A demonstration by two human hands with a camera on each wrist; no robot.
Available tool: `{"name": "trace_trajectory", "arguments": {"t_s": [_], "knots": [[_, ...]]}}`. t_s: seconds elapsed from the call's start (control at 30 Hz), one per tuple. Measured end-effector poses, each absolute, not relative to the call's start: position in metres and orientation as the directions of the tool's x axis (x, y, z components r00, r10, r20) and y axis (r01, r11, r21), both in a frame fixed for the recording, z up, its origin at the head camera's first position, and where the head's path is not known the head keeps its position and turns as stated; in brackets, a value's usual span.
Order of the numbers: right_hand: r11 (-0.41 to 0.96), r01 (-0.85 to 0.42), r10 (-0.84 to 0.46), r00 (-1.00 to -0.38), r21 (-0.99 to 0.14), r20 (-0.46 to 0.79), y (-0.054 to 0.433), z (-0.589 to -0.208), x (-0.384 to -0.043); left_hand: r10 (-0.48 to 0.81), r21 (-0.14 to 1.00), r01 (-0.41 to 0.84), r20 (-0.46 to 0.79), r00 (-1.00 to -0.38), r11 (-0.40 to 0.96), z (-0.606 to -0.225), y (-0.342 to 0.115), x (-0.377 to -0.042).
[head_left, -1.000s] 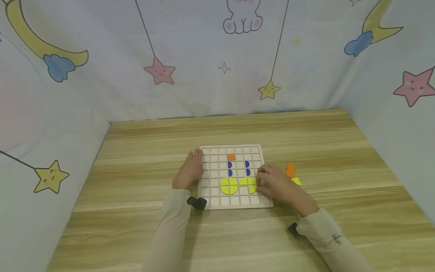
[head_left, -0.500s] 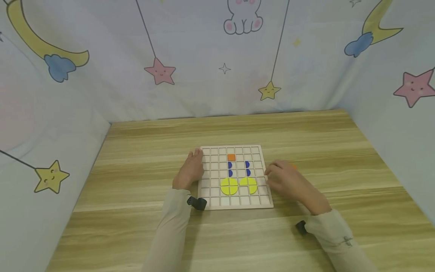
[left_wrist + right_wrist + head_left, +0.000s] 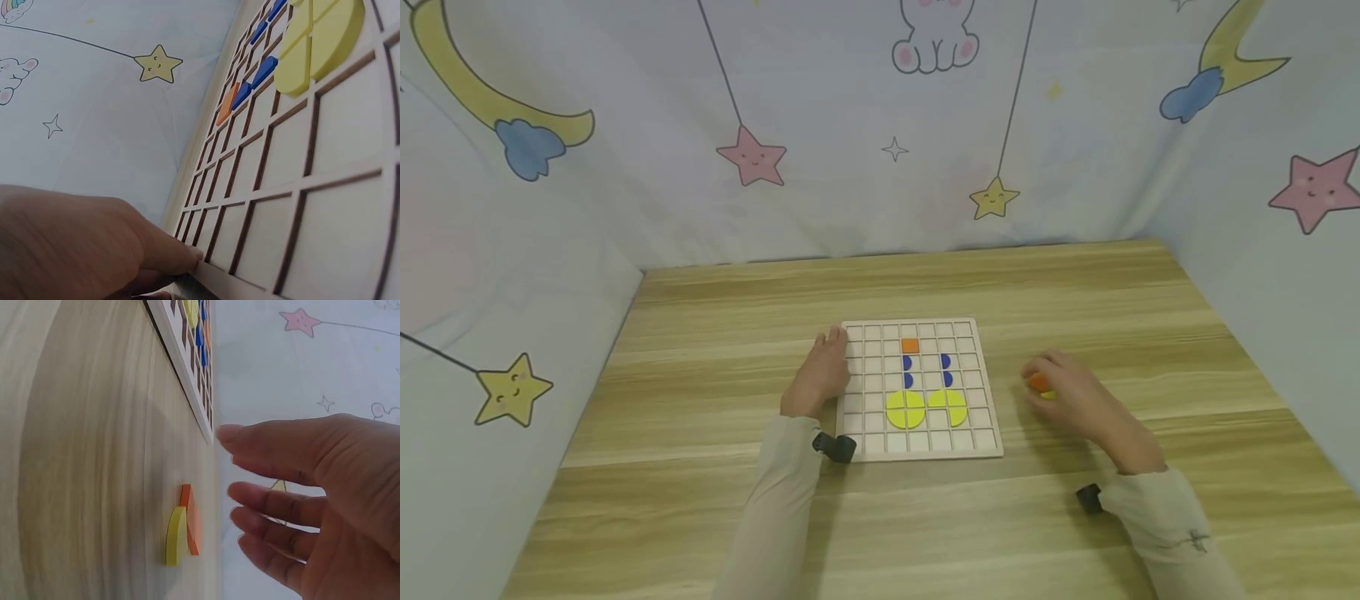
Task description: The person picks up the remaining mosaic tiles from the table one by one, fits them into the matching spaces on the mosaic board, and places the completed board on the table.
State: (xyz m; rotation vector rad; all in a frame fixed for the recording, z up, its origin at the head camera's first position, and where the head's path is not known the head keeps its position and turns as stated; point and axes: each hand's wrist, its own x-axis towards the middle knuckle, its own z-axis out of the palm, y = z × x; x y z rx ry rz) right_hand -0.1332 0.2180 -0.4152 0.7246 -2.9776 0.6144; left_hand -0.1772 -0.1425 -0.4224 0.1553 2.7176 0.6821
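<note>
A pale wooden grid board (image 3: 857, 421) lies flat on the table. Along its left edge rests my left hand (image 3: 818, 379), whose digits touch the rim in the left wrist view. Over the table right of the board hovers my right hand (image 3: 1070, 400), its thumb and fingers apart with nothing between them in the right wrist view. Below and beside those fingers lie an orange piece (image 3: 192, 522) and a yellow quarter-circle piece (image 3: 177, 536). On the board sit an orange square (image 3: 910, 346), several blue half-circles (image 3: 946, 362), a full yellow circle (image 3: 906, 409) and a three-quarter yellow circle (image 3: 957, 407).
The wood-grain table (image 3: 722, 300) extends all round the board. White cloth (image 3: 835, 100) printed with stars and moons hangs behind it and at both sides. A black wrist camera (image 3: 835, 448) sits near the board's lower left corner.
My right hand has moved right, from the board's right edge to above the loose orange and yellow pieces. My left hand and the pieces on the board stay put.
</note>
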Motion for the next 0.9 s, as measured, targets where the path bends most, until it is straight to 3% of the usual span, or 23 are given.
{"name": "trace_trajectory", "arguments": {"t_s": [0.57,0.9], "knots": [[0.868,-0.273,-0.32,-0.946,-0.415,-0.047,0.246,-0.419,-0.125,0.183,0.477,0.018,-0.302,-0.936,0.879,-0.42,-0.141,-0.178],[0.865,-0.253,-0.301,-0.953,-0.433,-0.045,0.25,-0.423,-0.122,0.181,0.481,0.008,-0.313,-0.932,0.876,-0.42,-0.142,-0.177]]}}
